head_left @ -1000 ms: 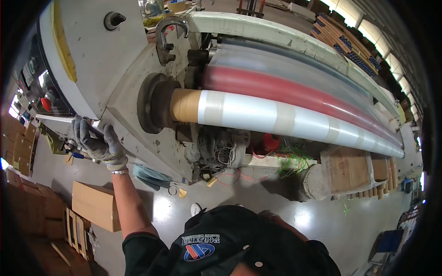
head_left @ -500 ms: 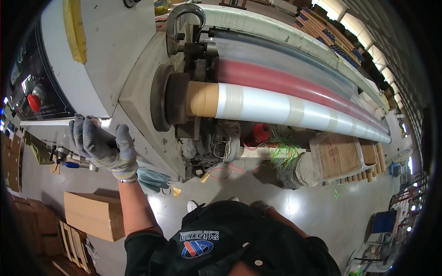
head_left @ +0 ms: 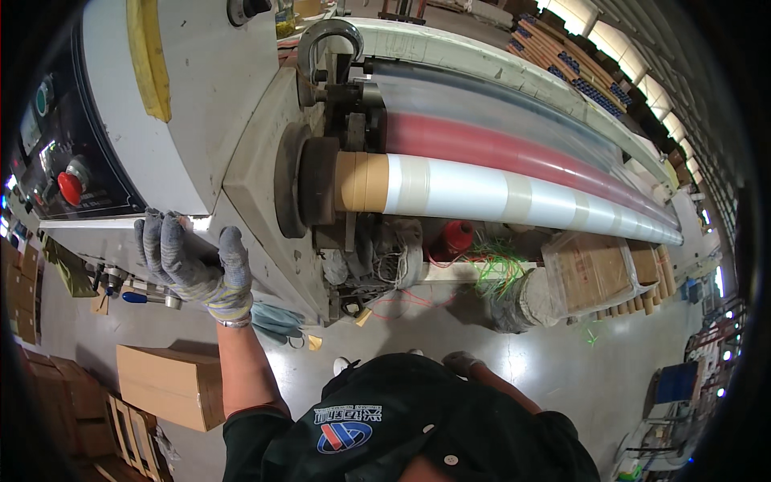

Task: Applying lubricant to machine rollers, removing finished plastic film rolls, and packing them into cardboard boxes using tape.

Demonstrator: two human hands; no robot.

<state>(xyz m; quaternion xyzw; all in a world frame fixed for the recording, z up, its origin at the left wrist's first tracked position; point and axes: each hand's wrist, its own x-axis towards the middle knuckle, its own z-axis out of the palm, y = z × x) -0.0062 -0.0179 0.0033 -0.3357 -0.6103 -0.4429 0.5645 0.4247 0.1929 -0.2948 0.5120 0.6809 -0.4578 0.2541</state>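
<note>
My left hand (head_left: 191, 269), in a grey knitted glove, is raised at the lower edge of the machine's control cabinet (head_left: 181, 112). Its fingertips touch that edge, and the thumb stands apart from the fingers. Above it on the dark panel (head_left: 104, 173) is a red push button (head_left: 70, 188), untouched. My right hand (head_left: 459, 361) hangs low in front of my body, small and dim; how its fingers lie cannot be made out. To the right of my left hand, a cardboard core (head_left: 361, 182) wound with white film (head_left: 466, 189) sits against a dark round chuck (head_left: 317, 181).
Behind the white roll runs a red roller (head_left: 498, 149) under clear film. Below lie a red bottle (head_left: 456, 238), green string scraps (head_left: 498, 269) and a plastic-wrapped carton (head_left: 590, 273). A cardboard box (head_left: 165, 381) stands on the floor at left. A metal hook (head_left: 331, 40) rises above the chuck.
The whole view has shifted slightly, so the machine appears a little lower and further right. My left hand remains at the cabinet edge with its fingers much as before.
</note>
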